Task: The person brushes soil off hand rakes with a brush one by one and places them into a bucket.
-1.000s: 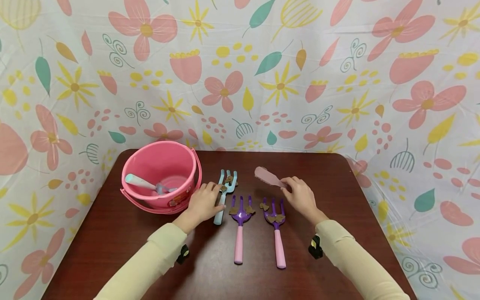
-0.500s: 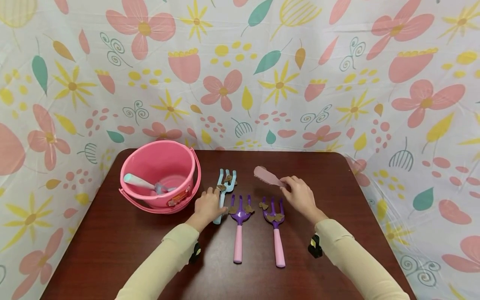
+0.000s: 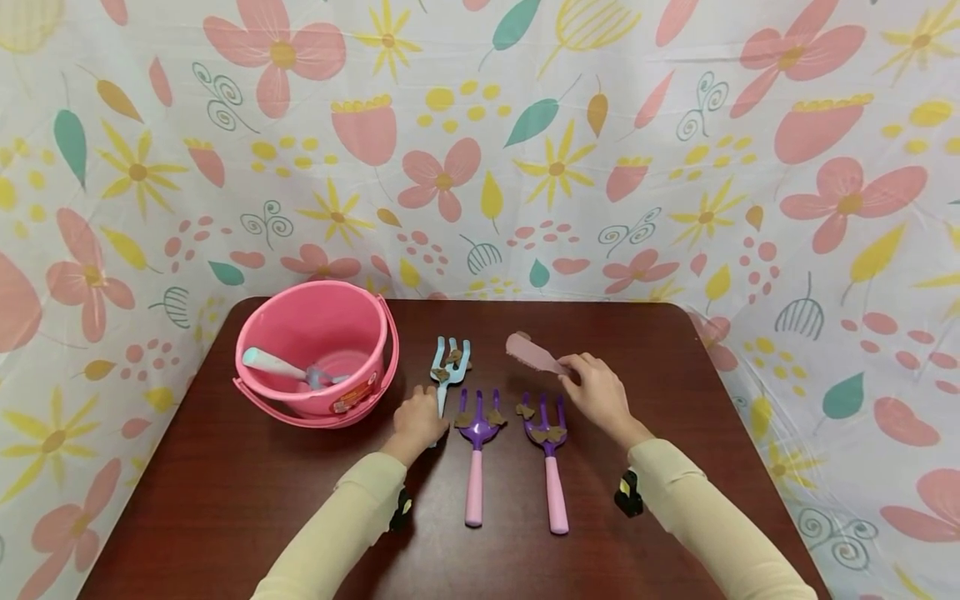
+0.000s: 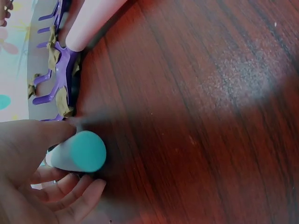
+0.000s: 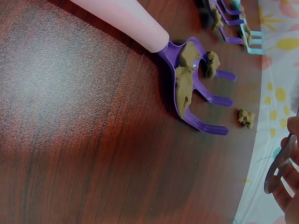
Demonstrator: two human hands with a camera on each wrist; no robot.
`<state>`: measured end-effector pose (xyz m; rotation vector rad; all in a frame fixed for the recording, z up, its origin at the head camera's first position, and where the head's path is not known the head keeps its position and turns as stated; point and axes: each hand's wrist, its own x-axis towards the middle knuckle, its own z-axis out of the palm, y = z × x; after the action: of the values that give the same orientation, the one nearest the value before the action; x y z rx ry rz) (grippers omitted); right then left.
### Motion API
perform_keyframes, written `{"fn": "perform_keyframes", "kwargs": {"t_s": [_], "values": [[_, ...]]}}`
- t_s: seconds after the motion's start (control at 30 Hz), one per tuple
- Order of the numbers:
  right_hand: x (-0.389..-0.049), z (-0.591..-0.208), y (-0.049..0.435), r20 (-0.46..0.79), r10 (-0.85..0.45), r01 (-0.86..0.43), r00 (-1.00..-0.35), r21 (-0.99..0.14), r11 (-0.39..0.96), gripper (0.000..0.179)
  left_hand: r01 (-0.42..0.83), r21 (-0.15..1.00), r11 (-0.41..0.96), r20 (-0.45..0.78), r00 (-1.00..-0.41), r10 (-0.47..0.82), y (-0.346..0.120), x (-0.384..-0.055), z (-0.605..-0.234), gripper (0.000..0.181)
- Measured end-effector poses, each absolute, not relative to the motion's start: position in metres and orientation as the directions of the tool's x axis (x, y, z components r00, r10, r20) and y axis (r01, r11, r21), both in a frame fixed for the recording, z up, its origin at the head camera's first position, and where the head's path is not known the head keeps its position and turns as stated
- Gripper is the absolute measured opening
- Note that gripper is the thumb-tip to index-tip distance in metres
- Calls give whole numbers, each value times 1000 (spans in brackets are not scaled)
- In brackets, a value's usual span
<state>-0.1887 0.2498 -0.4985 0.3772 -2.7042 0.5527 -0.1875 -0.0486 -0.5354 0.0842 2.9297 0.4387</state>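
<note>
My left hand (image 3: 420, 421) grips the handle of a light blue toy garden fork (image 3: 452, 367); brown clay-like lumps cling to its tines. In the left wrist view, thumb and fingers wrap around its teal-ended handle (image 4: 77, 153). My right hand (image 3: 597, 390) holds a pink brush (image 3: 534, 352) by its handle end, the brush head pointing left above the table. Between the hands lie two purple toy forks with pink handles, the left one (image 3: 477, 429) and the right one (image 3: 545, 437). Brown lumps (image 5: 184, 88) stick to both.
A pink bucket (image 3: 315, 312) stands at the back left, its handle folded down. A tool with a pale handle (image 3: 273, 364) leans inside it. One loose brown lump (image 5: 245, 118) sits beyond the right fork's tines. A floral cloth hangs behind the dark table (image 3: 600, 329).
My left hand has slid down and right along the light blue fork and taken hold of its handle. The right hand with the brush has hardly moved.
</note>
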Motion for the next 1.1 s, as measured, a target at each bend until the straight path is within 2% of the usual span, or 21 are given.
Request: {"fn": "perform_keyframes", "kwargs": {"t_s": [0.2,0.47,0.67,1.1], "values": [[-187,-500,249,391,-178,-318,-903,-330,889,24,0,290,957,-165,-985,50,-52,-190,-535,40],[-188,-501,246,393,-185,-325,-901,-328,887,23,-3,260,965,-139,-990,34,-58,-192,-534,29],[-189,-501,245,387,-185,-323,-904,-332,886,24,-26,244,969,-137,-991,8,-65,-193,-531,29],[-189,-502,237,384,-205,-342,-900,-332,879,24,31,206,978,-100,-994,53,-76,-190,-519,32]]}}
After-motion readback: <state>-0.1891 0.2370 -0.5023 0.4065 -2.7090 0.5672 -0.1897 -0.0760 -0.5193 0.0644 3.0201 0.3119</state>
